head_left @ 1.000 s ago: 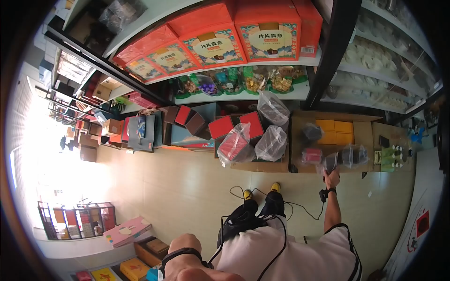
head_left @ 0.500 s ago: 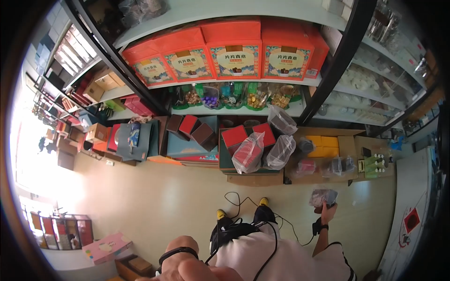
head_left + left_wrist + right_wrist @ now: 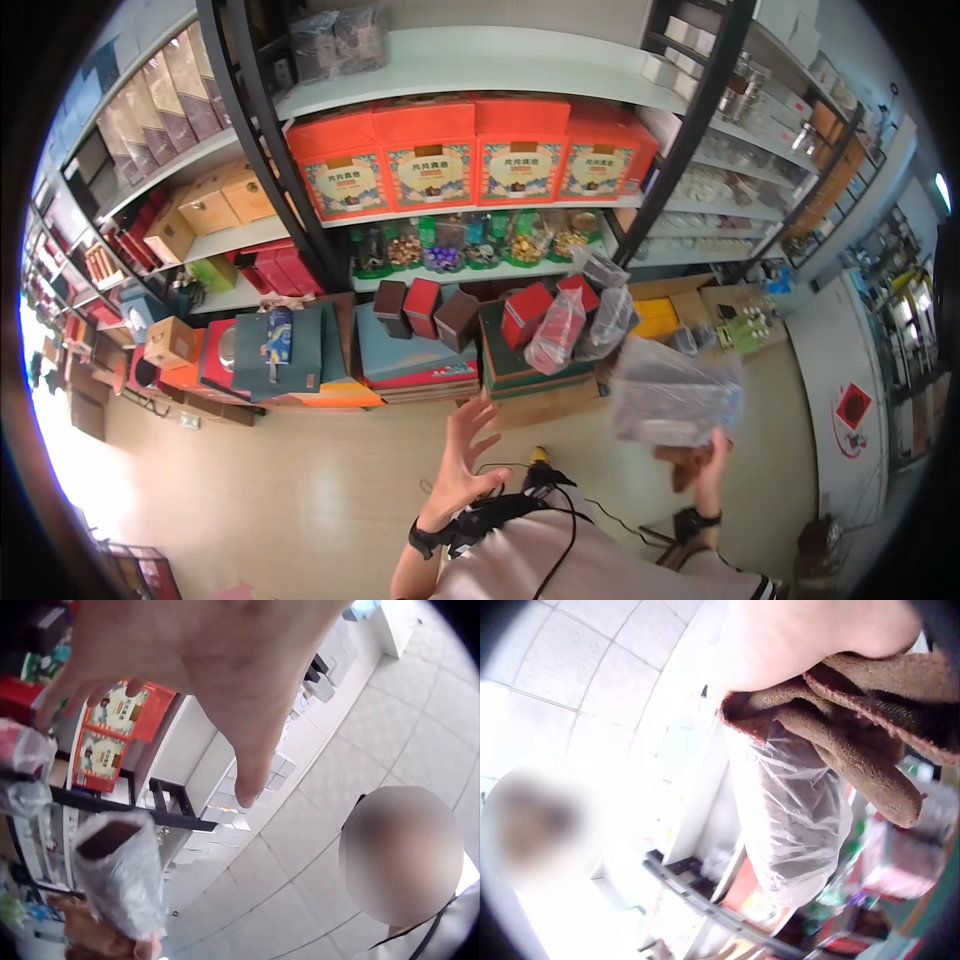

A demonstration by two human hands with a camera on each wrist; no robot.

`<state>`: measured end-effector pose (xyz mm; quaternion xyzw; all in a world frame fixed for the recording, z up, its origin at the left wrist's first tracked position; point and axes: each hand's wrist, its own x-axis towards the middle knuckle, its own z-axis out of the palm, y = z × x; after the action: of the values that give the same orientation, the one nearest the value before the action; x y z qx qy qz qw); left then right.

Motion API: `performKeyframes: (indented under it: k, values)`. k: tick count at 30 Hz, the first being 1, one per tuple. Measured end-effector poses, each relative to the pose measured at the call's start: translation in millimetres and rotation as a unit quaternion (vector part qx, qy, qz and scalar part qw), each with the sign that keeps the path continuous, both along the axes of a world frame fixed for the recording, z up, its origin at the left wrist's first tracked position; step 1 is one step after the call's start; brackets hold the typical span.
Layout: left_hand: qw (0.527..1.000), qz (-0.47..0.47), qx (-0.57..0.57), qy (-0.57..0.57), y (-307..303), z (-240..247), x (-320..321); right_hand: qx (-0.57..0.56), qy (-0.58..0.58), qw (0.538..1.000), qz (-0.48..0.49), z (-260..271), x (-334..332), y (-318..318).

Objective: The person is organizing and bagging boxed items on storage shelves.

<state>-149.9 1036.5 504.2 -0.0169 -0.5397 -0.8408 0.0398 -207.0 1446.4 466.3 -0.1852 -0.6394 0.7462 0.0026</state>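
Note:
My right hand [image 3: 712,468] grips a dark box in a clear plastic bag [image 3: 672,398], held up in front of my body, together with a brown cloth [image 3: 682,464]. In the right wrist view the cloth [image 3: 855,742] bunches under the hand, and the crinkled bag [image 3: 799,817] extends beyond it. My left hand [image 3: 466,462] is raised with fingers spread, holding nothing, to the left of the wrapped box. Seen from the left wrist, its thumb and fingers [image 3: 253,769] stretch out, with the bagged box [image 3: 120,874] beyond, its brown end showing.
Red and brown tins [image 3: 424,306], some bagged [image 3: 556,332], stand on low stacks of flat boxes. An open carton [image 3: 690,298] with yellow boxes sits to their right. Shelves hold red-orange gift boxes [image 3: 430,172] and bags of wrapped sweets [image 3: 445,256]. Cables hang near my legs.
My right hand has lifted the bagged box away from the carton and up towards me. The left hand has come forward from the lower edge, fingers spread. The head view has tilted upward.

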Motion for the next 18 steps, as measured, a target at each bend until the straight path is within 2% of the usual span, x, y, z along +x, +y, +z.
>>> performKeyframes:
  k: [1, 2, 3, 4, 5, 7, 8, 9, 11, 12, 14, 15, 16, 17, 18]
  values:
    - [1.0, 0.0, 0.0, 0.0, 1, 0, -1, -0.1, -0.019, 0.987, 0.123, -19, -14, 17]
    - [0.999, -0.014, 0.026, 0.034, -2, 2, 5, 0.285, 0.259, 0.918, 0.091, -7, -5, -72]
    - [0.997, -0.016, 0.041, 0.071, -12, 4, 9, 0.119, 0.187, 0.968, 0.114, 6, -17, -101]
    - [0.997, -0.009, 0.059, 0.054, -11, 7, 9, -0.054, 0.1, 0.986, 0.125, 12, -22, -110]
    - [0.996, 0.034, 0.05, 0.063, -26, 11, 13, -0.065, 0.105, 0.978, 0.168, 15, -41, -139]
    - [0.988, 0.086, 0.078, 0.106, -47, 16, 22, -0.061, 0.044, 0.944, 0.322, 35, -35, -177]
    - [0.986, 0.141, 0.053, 0.078, -65, 20, 42, -0.09, 0.134, 0.922, 0.351, 40, -44, -225]
    - [0.983, 0.161, 0.05, 0.074, -80, 13, 54, -0.095, 0.127, 0.916, 0.37, 36, -47, -244]
    - [0.972, 0.192, -0.134, -0.003, -95, -3, 67, -0.104, 0.098, 0.897, 0.418, 20, -60, -265]
    - [0.969, 0.203, -0.139, -0.009, -107, -9, 67, -0.109, 0.085, 0.889, 0.437, 12, -67, -279]
    - [0.98, 0.136, -0.123, -0.077, -119, -19, 67, -0.123, 0.063, 0.872, 0.469, -3, -78, -294]
    - [0.977, 0.14, -0.134, -0.083, -123, -28, 62, -0.133, 0.052, 0.865, 0.48, -7, -86, -306]
    - [0.963, 0.211, -0.142, -0.087, -135, -33, 54, -0.164, 0.115, 0.846, 0.494, 32, -100, -351]
    - [0.947, 0.284, -0.122, -0.084, -124, -40, 49, -0.166, 0.112, 0.846, 0.494, 35, -110, -353]
    - [0.946, 0.281, -0.137, -0.083, -130, -38, 42, -0.124, 0.105, 0.843, 0.513, 31, -117, -365]
